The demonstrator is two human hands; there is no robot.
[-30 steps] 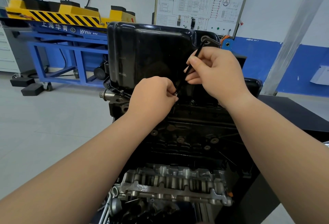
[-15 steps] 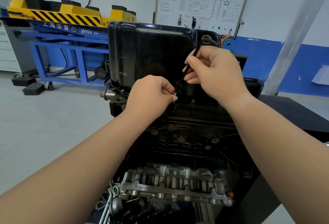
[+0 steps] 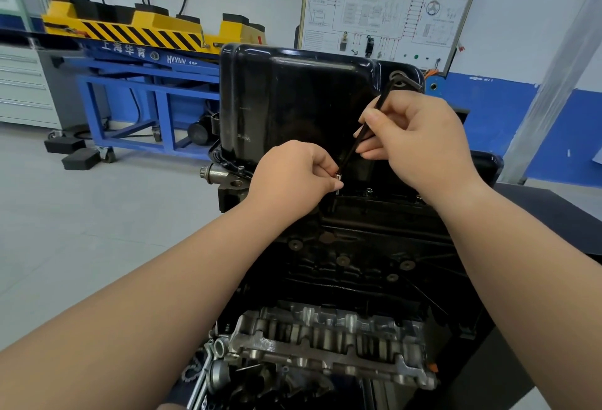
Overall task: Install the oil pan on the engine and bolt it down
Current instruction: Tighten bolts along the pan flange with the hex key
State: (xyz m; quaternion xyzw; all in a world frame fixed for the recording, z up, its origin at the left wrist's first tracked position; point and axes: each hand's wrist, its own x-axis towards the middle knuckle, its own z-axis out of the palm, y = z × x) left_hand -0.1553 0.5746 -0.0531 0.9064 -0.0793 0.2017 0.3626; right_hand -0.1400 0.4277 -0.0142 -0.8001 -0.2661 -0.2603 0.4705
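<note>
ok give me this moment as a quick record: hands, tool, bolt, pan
left hand grip: pinches small silver bolt at the pan's near flange
right hand grip: holds thin black L-shaped hex key, tip at the bolt head
glossy black metal oil pan: sits on dark engine block
stage: bolt looks not yet seated

Oil pan (image 3: 293, 106) is glossy black, the engine block (image 3: 358, 266) near of it is a duller black, and the cylinder head (image 3: 325, 334) nearest is bare silver-grey. Hex key (image 3: 348, 157) black, bolt (image 3: 338, 177) silver. Far left, the lift (image 3: 146, 23) is yellow with black diagonal hazard stripes (on a blue frame (image 3: 146, 69)). Far wall (image 3: 521, 18) white over a blue band, floor (image 3: 81, 214) pale grey.
</note>
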